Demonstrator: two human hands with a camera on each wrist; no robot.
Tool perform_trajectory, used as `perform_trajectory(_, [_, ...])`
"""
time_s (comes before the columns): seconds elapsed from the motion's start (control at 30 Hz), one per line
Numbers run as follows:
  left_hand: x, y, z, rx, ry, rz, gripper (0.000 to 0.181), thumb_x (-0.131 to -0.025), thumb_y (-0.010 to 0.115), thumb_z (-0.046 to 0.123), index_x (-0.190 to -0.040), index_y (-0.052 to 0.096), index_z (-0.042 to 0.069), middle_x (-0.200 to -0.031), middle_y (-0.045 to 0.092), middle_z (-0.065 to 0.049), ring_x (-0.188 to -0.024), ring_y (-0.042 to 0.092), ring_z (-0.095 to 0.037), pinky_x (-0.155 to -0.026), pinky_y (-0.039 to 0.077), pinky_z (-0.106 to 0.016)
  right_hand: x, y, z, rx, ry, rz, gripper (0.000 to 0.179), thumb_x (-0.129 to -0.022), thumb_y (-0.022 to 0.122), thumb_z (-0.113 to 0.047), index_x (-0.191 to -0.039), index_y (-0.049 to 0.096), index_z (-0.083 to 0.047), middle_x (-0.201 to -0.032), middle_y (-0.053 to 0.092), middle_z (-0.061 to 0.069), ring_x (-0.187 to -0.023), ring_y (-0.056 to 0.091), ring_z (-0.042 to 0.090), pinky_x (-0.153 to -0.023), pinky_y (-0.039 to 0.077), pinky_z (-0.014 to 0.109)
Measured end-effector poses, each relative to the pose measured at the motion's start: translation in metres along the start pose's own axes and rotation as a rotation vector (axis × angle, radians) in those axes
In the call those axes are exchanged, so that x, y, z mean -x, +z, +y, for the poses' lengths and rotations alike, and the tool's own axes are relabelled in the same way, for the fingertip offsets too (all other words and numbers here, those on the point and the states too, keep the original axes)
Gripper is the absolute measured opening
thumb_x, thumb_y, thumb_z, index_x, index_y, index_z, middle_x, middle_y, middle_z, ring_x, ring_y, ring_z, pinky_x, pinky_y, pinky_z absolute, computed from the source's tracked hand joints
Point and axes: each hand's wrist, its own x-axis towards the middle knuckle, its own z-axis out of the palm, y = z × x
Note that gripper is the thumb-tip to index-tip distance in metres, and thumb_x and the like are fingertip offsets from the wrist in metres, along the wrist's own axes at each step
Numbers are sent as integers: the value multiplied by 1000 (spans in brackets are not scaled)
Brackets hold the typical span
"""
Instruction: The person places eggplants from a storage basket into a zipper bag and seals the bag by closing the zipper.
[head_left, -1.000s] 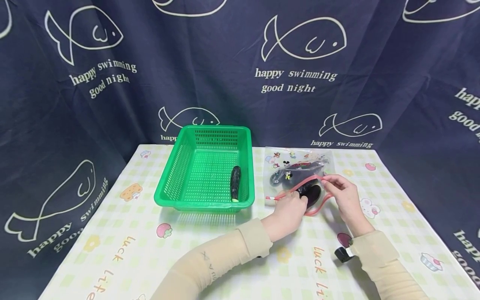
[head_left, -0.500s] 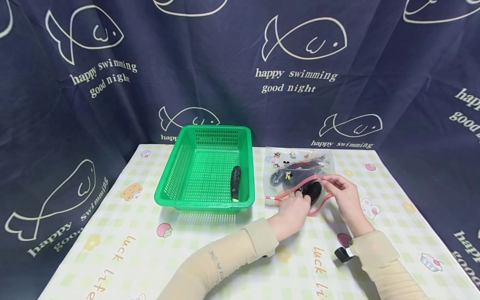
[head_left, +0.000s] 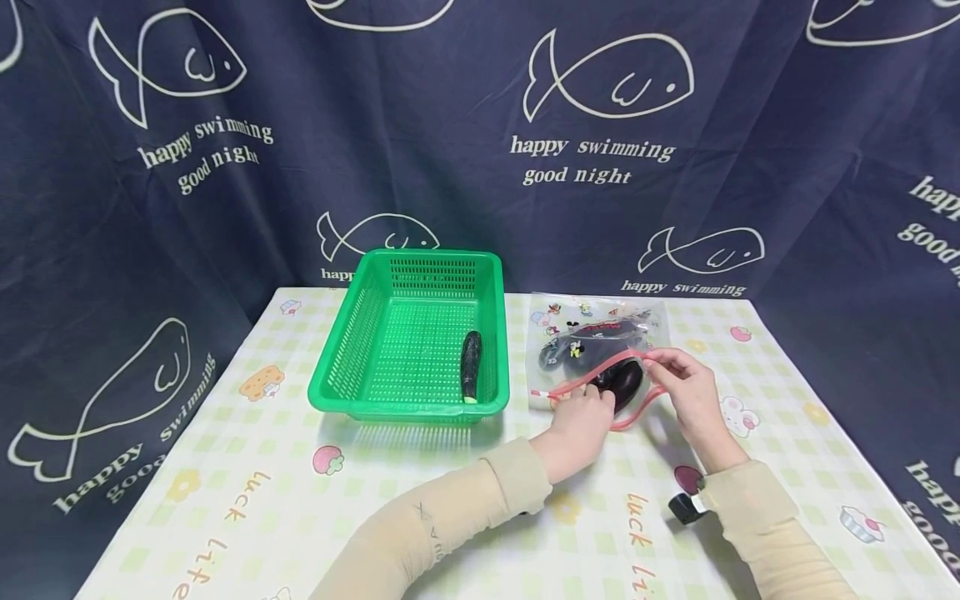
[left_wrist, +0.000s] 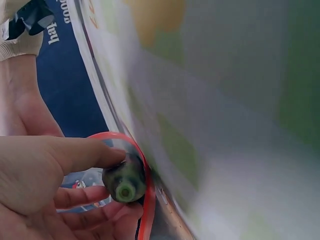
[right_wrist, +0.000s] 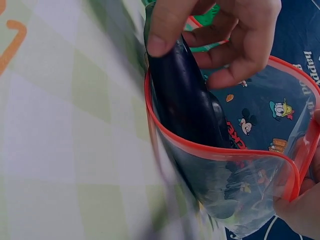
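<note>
**Eggplant held part-way in the bag mouth, left hand at its stem end**

A dark fish-print curtain is hung behind; below it, a table is covered with pale checked cloth. A green basket is placed on the left, with the clear printed bag laid just beside it, its mouth turned toward the person. Dark shapes are seen through the film; their number cannot be told.

The bag's red rim is pinched on its right side by the right hand, thumb and fingers closed on it, the mouth kept parted.

The eggplant is gripped by the left hand, its stem end taken between thumb and curled fingers. The long axis is directed from those fingers away from the person, through the mouth, body inside. The left hand is nearer, in contact; the right is set apart.

A slimmer eggplant is contained at the basket's right wall.
</note>
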Motion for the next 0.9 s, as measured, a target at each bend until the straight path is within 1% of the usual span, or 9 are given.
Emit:
perform_trajectory(0.17, [9, -1, -7, 11, 31, 14, 7, -90, 57, 16, -97, 54, 17, -96, 60, -2, -79, 57, -14, -60, 49, -26, 0, 0, 2, 8, -3, 14, 8, -85, 67, -4, -91, 70, -9, -80, 68, -9, -70, 59, 2, -65, 47, 14])
perform_trajectory(0.3, [15, 1, -12, 10, 58, 27, 9, -89, 58, 15, -97, 55, 16, -95, 60, -2, -82, 58, -14, -67, 50, -25, -1, 0, 3, 14, -4, 12, 8, -85, 67, -4, -91, 69, -8, -80, 68, -10, -69, 58, 1, -65, 47, 14])
perform_trajectory(0.4, [19, 3, -15, 19, 69, 51, 10, -88, 59, 14, -97, 55, 16, -97, 61, -2, -85, 58, -14, -70, 51, -24, 0, 0, 2, 19, 2, 4, 7, -85, 67, -5, -92, 69, -8, -80, 68, -10, -69, 58, 1, -65, 47, 14])
perform_trajectory(0.5, [23, 5, -17, 35, 74, 76, 11, -86, 60, 11, -96, 55, 15, -100, 61, -2, -88, 59, -13, -70, 52, -25, -1, 0, 1, 19, 12, 5, 7, -85, 67, -5, -91, 69, -7, -79, 67, -10, -69, 58, 1, -65, 47, 14])
perform_trajectory(0.53, [24, 5, -18, 39, 74, 84, 11, -86, 60, 11, -95, 56, 15, -100, 61, -2, -87, 59, -14, -68, 52, -25, -1, 1, 1, 18, 14, 7, 7, -85, 67, -5, -91, 69, -7, -79, 67, -10, -69, 58, 1, -65, 47, 14])
perform_trajectory(0.7, [26, 4, -20, 47, 87, 96, 10, -88, 58, 9, -97, 56, 15, -106, 61, -3, -87, 60, -15, -67, 53, -26, -2, 1, 2, 23, 10, 9, 7, -85, 67, -5, -91, 69, -9, -80, 67, -11, -70, 58, 1, -65, 47, 14])
perform_trajectory(0.8, [27, 3, -21, 46, 101, 96, 11, -89, 57, 9, -98, 55, 15, -108, 61, -3, -94, 59, -15, -73, 53, -27, -2, 1, 2, 25, 5, 4, 7, -85, 67, -5, -91, 69, -9, -80, 67, -11, -70, 58, 1, -65, 47, 14])
perform_trajectory(0.9, [27, 1, -21, 41, 117, 107, 12, -88, 58, 9, -99, 56, 15, -106, 61, -3, -96, 58, -14, -79, 52, -27, -2, 1, 3, 19, 3, 2, 7, -85, 67, -5, -91, 69, -8, -80, 67, -10, -70, 58, 1, -65, 47, 14])
